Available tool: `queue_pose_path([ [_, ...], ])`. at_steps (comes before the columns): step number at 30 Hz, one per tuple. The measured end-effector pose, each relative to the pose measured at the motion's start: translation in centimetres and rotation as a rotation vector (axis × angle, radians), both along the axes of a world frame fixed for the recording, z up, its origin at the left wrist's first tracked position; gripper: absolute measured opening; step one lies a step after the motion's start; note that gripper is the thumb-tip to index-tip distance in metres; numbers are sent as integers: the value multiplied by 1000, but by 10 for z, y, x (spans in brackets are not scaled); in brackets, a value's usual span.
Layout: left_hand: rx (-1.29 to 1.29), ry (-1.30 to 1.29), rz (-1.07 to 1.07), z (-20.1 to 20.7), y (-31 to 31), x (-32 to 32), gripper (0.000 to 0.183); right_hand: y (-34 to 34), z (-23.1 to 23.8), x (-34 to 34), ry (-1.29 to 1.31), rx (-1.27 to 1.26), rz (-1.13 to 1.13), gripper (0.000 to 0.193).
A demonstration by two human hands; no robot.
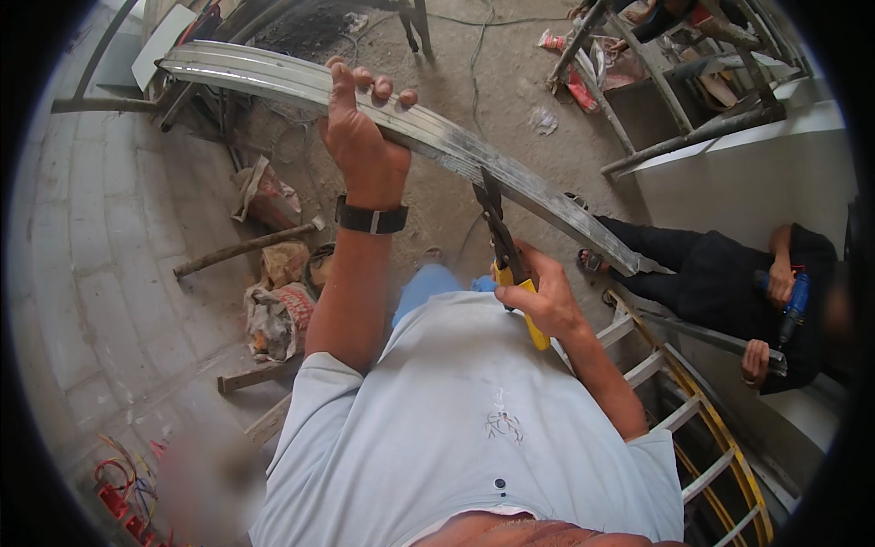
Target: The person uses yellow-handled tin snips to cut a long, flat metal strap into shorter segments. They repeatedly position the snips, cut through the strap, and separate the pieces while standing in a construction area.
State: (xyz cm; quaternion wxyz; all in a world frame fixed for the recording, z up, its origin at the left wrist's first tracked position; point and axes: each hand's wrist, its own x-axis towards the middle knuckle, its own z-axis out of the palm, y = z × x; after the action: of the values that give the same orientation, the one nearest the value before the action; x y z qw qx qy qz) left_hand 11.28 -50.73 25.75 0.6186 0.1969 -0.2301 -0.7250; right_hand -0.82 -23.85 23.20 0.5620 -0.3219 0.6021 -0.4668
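A long silvery metal channel (pixel 264 77) slants across the view from upper left to right of centre. Around its left part my left hand (pixel 365 137) is closed, fingers over the far edge and the palm beneath. My right hand (pixel 547 296) grips tin snips (pixel 510 260) with yellow handles and dark jaws. The jaws touch the near edge of the channel about midway along it. Whether they bite into the metal cannot be made out.
A person in dark clothes (pixel 720 264) at right holds a blue drill (pixel 796 305) and another metal channel (pixel 711 335). A yellow-railed ladder (pixel 729 438) leans at lower right. Scaffold poles (pixel 693 137) stand upper right. Torn sacks (pixel 283 314) and a cable (pixel 476 55) lie on the floor.
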Motion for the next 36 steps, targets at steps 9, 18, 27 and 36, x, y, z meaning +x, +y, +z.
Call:
queue_pose_path([
  [9,-308,90,-262,0,-25,4,43,-9,15,-16,-181,151,196,67],
  [18,-251,140,-298,-13,-44,14,47,4,6,-29,-114,101,211,71],
  [27,-235,153,-337,-16,-45,19,48,-2,12,-39,-108,164,312,61],
  [36,-240,212,-478,-24,-48,16,54,-11,19,-37,-3,221,308,59],
])
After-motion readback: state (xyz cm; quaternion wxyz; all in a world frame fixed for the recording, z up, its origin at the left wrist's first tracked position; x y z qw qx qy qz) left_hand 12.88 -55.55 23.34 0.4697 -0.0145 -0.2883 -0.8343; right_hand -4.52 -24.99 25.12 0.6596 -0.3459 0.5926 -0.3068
